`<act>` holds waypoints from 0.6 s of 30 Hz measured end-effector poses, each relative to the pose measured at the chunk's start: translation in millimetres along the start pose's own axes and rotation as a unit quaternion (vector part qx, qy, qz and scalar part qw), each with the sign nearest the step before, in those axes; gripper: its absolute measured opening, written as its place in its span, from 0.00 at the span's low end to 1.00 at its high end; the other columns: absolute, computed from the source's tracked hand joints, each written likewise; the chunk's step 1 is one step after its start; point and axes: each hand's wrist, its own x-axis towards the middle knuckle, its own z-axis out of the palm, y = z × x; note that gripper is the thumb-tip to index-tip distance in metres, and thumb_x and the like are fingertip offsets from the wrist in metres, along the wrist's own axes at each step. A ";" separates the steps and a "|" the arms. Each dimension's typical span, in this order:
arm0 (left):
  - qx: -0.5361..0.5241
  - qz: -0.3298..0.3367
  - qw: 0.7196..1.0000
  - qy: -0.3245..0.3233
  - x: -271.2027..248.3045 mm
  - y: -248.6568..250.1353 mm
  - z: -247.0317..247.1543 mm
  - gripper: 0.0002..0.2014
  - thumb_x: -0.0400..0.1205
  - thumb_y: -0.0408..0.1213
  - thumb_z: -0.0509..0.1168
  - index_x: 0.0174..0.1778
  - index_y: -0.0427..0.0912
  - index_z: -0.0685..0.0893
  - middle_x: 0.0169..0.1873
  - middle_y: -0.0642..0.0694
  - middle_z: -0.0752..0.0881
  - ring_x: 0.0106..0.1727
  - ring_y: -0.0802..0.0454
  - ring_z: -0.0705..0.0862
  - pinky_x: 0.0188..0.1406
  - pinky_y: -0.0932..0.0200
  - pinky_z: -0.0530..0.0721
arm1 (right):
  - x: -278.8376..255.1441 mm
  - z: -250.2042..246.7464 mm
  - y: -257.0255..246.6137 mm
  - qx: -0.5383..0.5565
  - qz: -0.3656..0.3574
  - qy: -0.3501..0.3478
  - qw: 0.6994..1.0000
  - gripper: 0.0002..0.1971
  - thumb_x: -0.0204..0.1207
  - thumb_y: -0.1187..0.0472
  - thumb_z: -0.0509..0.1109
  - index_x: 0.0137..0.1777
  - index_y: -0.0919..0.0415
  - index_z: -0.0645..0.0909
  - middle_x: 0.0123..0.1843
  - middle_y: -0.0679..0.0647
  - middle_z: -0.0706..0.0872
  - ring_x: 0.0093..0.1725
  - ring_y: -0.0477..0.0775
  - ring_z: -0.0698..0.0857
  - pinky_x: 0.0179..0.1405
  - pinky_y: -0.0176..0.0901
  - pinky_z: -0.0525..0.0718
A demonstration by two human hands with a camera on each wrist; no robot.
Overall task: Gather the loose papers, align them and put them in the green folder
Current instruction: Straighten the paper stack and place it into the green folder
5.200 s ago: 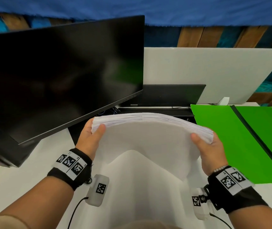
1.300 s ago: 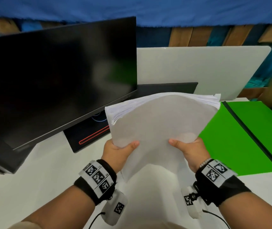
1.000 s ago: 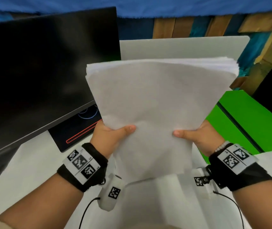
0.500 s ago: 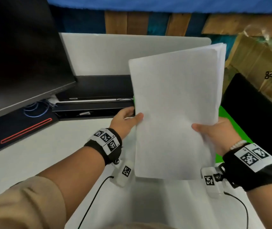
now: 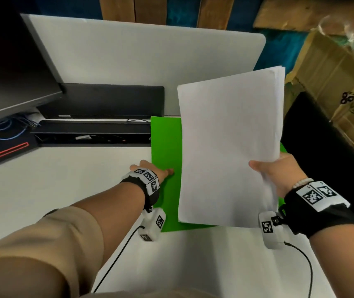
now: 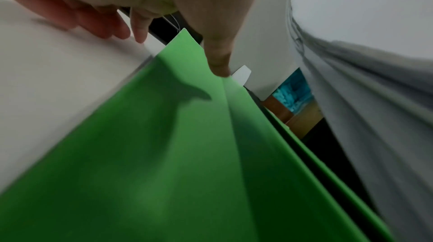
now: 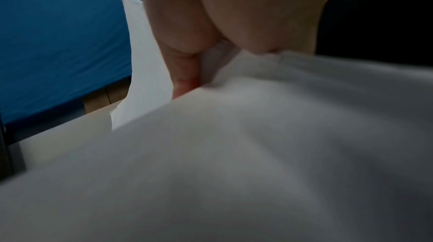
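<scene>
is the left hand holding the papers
No, only the right hand grips the papers; the left hand rests on the green folder.

I find no words or numbers I can read anywhere. The only signs are black-and-white square code markers on my two wristbands (image 5: 148, 178) (image 5: 318, 194) and on the small white camera units under each wrist (image 5: 153, 224) (image 5: 267, 227). On the cardboard box (image 5: 330, 67) at far right there are two dark printed emblems, too small for me to make out.
</scene>
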 end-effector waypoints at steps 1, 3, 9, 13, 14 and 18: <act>0.031 -0.003 0.999 0.004 2.2 3.9 1.1 0.51 0.59 0.70 0.71 0.70 0.40 0.67 0.64 0.37 0.72 0.64 0.38 0.76 0.62 0.48 0.77 | 3.3 1.7 1.0 -0.006 0.002 -0.003 1.000 0.10 0.66 0.75 0.75 0.35 0.59 0.81 0.36 0.58 0.85 0.34 0.58 0.82 0.42 0.49 0.83; 0.110 0.003 0.994 0.010 1.6 10.6 0.9 0.50 0.59 0.69 0.72 0.68 0.39 0.67 0.62 0.38 0.71 0.66 0.40 0.74 0.63 0.47 0.76 | 9.5 4.1 3.4 -0.018 0.013 -0.010 1.000 0.10 0.66 0.74 0.75 0.35 0.59 0.82 0.37 0.60 0.85 0.35 0.59 0.83 0.44 0.51 0.83; 0.224 0.051 0.973 -0.024 10.3 28.7 3.8 0.27 0.73 0.58 0.66 0.61 0.44 0.77 0.39 0.44 0.72 0.53 0.44 0.70 0.58 0.51 0.77 | 22.5 5.1 10.6 -0.021 0.042 -0.005 0.999 0.09 0.67 0.74 0.75 0.35 0.60 0.81 0.35 0.58 0.85 0.33 0.57 0.82 0.38 0.46 0.82; 0.088 -0.013 0.996 0.000 14.5 31.1 2.9 0.50 0.58 0.67 0.71 0.69 0.40 0.65 0.59 0.39 0.69 0.63 0.40 0.72 0.57 0.49 0.77 | 26.6 1.8 15.4 -0.018 0.057 -0.002 0.998 0.09 0.67 0.74 0.75 0.36 0.61 0.82 0.36 0.59 0.85 0.33 0.58 0.82 0.40 0.47 0.82; 0.066 -0.015 0.998 0.007 16.2 32.2 -1.3 0.55 0.56 0.70 0.72 0.71 0.40 0.61 0.64 0.37 0.67 0.67 0.38 0.71 0.63 0.47 0.77 | 27.3 0.6 16.6 -0.015 0.059 -0.005 0.998 0.09 0.67 0.75 0.74 0.36 0.61 0.82 0.36 0.60 0.85 0.33 0.58 0.82 0.41 0.48 0.83; 0.112 0.020 0.994 0.009 27.4 39.0 -19.8 0.57 0.59 0.71 0.70 0.77 0.42 0.57 0.71 0.35 0.65 0.72 0.35 0.69 0.69 0.41 0.74 | 28.8 -1.6 23.1 -0.011 0.063 -0.004 0.998 0.09 0.67 0.75 0.74 0.36 0.61 0.82 0.36 0.59 0.86 0.34 0.58 0.83 0.43 0.49 0.83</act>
